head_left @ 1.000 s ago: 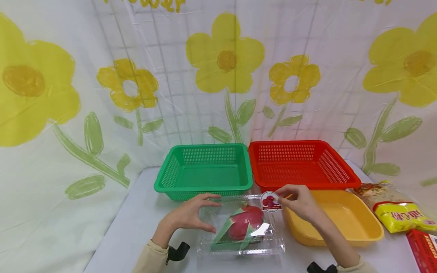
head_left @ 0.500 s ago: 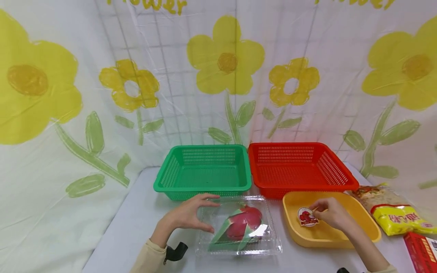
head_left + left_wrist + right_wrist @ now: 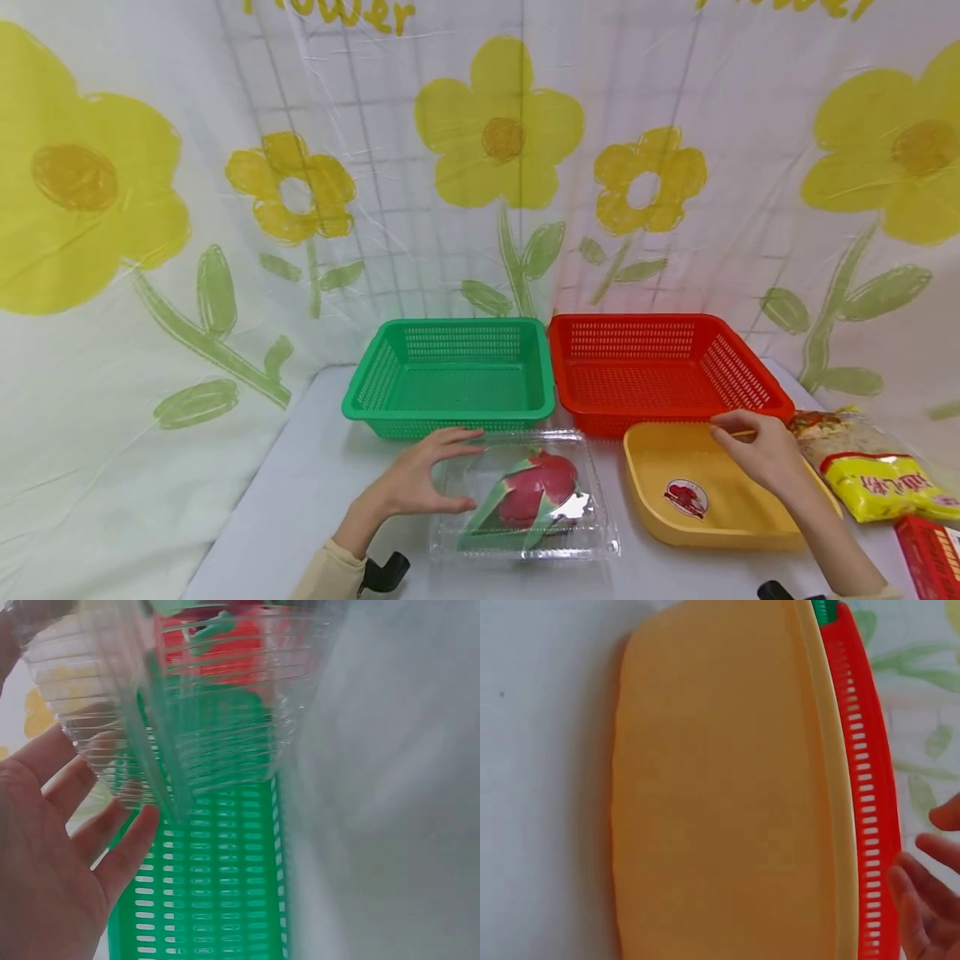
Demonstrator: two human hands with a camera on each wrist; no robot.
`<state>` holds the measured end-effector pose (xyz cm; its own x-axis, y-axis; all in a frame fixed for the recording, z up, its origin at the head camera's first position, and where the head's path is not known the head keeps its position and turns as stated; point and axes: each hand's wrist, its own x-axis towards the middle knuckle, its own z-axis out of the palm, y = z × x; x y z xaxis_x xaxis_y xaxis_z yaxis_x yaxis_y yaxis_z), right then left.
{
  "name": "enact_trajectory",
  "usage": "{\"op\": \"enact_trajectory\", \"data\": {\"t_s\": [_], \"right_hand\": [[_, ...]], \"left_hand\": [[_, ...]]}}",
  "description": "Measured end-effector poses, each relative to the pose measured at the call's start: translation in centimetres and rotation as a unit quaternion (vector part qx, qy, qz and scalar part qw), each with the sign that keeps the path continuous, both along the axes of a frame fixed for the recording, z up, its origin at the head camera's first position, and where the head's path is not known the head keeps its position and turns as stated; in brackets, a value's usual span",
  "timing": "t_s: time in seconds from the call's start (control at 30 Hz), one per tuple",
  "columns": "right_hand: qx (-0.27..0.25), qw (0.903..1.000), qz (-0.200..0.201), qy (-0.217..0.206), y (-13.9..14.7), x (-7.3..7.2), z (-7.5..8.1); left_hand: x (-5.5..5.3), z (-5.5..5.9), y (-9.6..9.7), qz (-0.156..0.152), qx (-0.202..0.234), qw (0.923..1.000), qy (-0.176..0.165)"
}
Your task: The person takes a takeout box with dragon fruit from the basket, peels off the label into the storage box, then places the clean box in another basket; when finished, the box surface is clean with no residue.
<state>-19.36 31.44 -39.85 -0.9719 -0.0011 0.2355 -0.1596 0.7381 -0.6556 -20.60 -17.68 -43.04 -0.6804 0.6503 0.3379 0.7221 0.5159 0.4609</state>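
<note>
A clear plastic clamshell box (image 3: pixel 592 542) lies on the table with a red and green dragon fruit (image 3: pixel 536 492) inside. At its left end is my left hand (image 3: pixel 420 477), thumb and fingers spread apart. In the left wrist view the fingertips (image 3: pixel 146 817) rest along the ribbed side of the box. A small label with a red fruit picture (image 3: pixel 686 498) sits in the yellow tub (image 3: pixel 750 467), tilted near its front left. Over the tub's back right part is my right hand (image 3: pixel 765 450), with nothing visible between its bent fingers.
Behind the box stand a green basket (image 3: pixel 457 387) and a red basket (image 3: pixel 637 375), side by side. At the right lie a yellow-labelled food bag (image 3: pixel 873 467) and a red carton (image 3: pixel 930 550). A flower-printed cloth (image 3: pixel 405 275) hangs behind the table.
My right hand carried the label from the box's top right corner into the yellow tub, released it, then moved back and right. The left hand stayed at the box.
</note>
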Motion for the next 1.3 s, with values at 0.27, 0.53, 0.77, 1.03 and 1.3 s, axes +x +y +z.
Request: {"op": "enact_trajectory", "data": {"t_s": [0.27, 0.53, 0.77, 1.03, 1.3], "right_hand": [[0.025, 0.9985, -0.042, 0.023, 0.3, -0.9, 0.7], [0.063, 0.9961, -0.058, 0.018, 0.4, -2.3, 0.6], [0.122, 0.9893, -0.077, 0.022, 0.3, -3.3, 0.6], [0.142, 0.9838, -0.107, 0.02, 0.5, -3.4, 0.2], [0.152, 0.9795, -0.13, -0.024, 1.3, -3.5, -0.2]], "left_hand": [[0.4, -0.7, 0.0, 0.02, 0.027, 0.9994, -0.002], [0.8, -1.4, 0.2, 0.034, 0.06, 0.9973, 0.025], [1.2, -1.5, 0.2, 0.052, 0.063, 0.9956, 0.046], [2.5, -2.2, 0.2, 0.097, 0.081, 0.9895, 0.07], [4.9, -2.8, 0.1, 0.178, 0.123, 0.9735, -0.073]]}}
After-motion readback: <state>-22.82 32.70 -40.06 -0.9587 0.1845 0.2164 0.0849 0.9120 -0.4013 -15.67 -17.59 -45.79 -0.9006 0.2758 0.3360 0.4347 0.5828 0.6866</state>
